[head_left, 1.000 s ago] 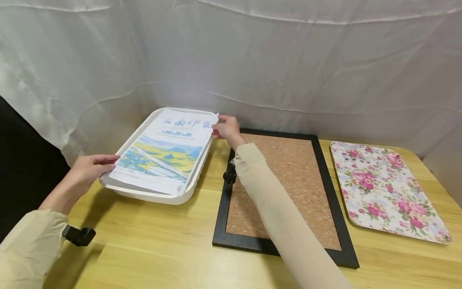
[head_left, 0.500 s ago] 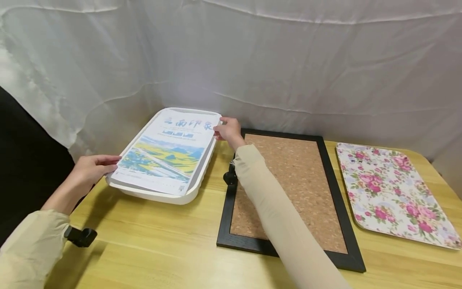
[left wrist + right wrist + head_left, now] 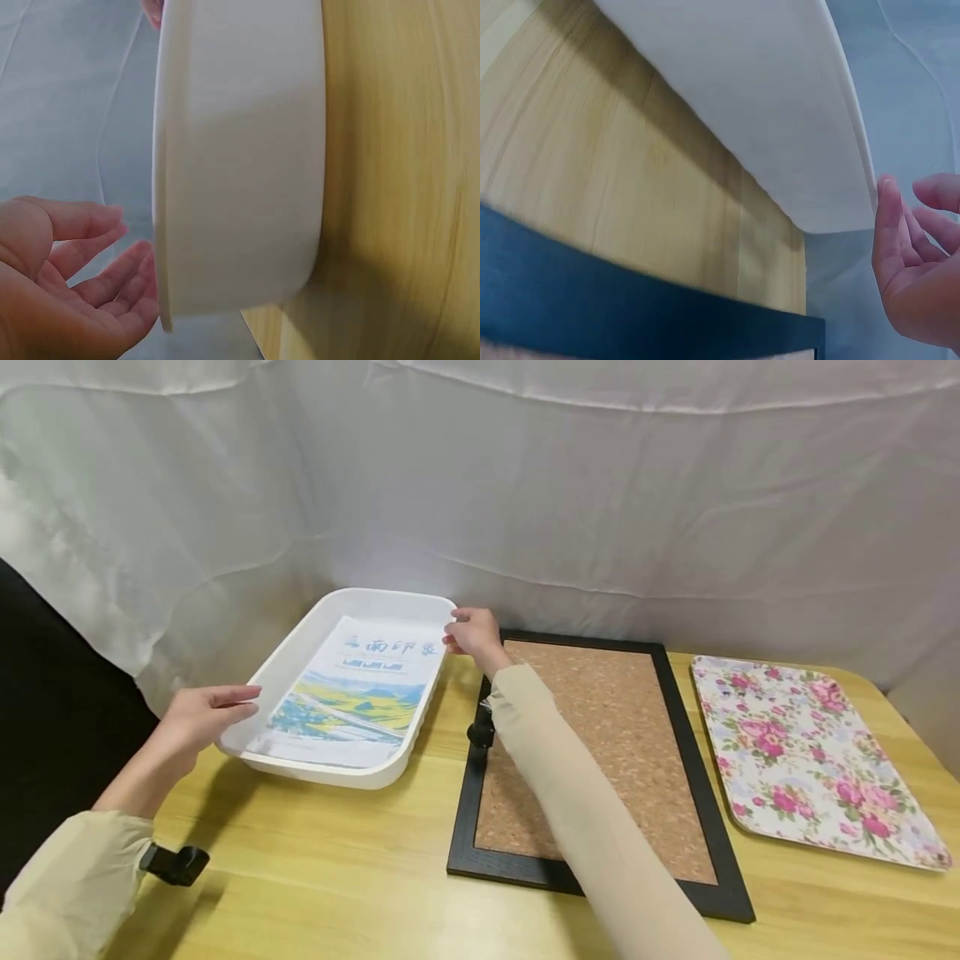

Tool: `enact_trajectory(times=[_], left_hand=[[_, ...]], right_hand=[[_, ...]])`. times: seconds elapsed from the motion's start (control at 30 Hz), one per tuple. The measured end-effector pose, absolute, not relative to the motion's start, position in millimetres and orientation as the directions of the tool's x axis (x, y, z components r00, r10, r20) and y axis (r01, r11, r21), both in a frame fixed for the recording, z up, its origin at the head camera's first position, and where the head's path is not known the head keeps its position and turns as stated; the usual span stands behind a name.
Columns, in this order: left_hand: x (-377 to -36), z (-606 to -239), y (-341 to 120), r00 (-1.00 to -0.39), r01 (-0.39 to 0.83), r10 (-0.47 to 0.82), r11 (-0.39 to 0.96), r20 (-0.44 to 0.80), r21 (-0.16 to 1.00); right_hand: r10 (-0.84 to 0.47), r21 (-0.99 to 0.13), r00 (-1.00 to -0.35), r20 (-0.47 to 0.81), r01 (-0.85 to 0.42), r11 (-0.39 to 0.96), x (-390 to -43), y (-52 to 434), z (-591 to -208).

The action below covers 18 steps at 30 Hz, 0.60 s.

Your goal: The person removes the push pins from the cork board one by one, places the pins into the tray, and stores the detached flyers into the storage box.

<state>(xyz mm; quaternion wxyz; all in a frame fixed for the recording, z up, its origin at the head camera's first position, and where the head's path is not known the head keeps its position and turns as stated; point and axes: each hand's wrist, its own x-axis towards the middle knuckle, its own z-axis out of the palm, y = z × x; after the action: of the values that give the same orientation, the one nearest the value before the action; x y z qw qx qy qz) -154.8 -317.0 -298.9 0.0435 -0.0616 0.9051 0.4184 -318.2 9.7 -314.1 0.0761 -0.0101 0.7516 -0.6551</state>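
A printed poster sheet [image 3: 356, 693] with blue lettering and a yellow-and-blue landscape lies inside the white plastic tub [image 3: 292, 639]. My left hand [image 3: 197, 717] hovers over the tub's near-left rim, thumb and fingers parted with nothing between them; in the left wrist view its fingertips come close to the tub's side wall [image 3: 240, 172]. At the far-right corner, my right hand [image 3: 474, 633] is also free of the paper. The right wrist view has the index fingertip [image 3: 887, 196] at or touching the rim, with the thumb apart.
Right of the tub lies a cork board [image 3: 600, 752] in a black frame, partly under my right forearm. Beyond it is a floral tray or board [image 3: 810, 760]. A pale curtain [image 3: 525, 485] hangs behind the wooden table [image 3: 315, 860].
The poster sheet, held by both hands over the tub's rim before, has dropped down inside the tub. Both hands have let go of it, and the left has shifted slightly right.
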Motion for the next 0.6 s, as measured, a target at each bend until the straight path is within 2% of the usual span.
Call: enact_trajectory(times=[0.17,0.27,0.43,0.6], left_hand=[[-153,-295,-302,-0.989,-0.142,-0.061,0.64,-0.135,0.755],[-154,-292,-288,-0.995,-0.104,-0.062,0.646,-0.085,0.756],[-159,-286,-262,-0.997,0.0,-0.059,0.695,0.058,0.719],[-169,-276,-232,-0.998,0.066,0.039,0.716,0.055,0.695]], right_hand=[[-0.154,-0.973,-0.987,-0.049,0.012,0.23,-315,22,-312],[-0.209,-0.946,-0.978,-0.021,-0.048,0.321,-312,35,-310],[-0.343,-0.836,-0.939,0.024,-0.207,0.509,-303,61,-307],[-0.422,-0.689,-0.906,0.034,-0.327,0.646,-292,93,-308]])
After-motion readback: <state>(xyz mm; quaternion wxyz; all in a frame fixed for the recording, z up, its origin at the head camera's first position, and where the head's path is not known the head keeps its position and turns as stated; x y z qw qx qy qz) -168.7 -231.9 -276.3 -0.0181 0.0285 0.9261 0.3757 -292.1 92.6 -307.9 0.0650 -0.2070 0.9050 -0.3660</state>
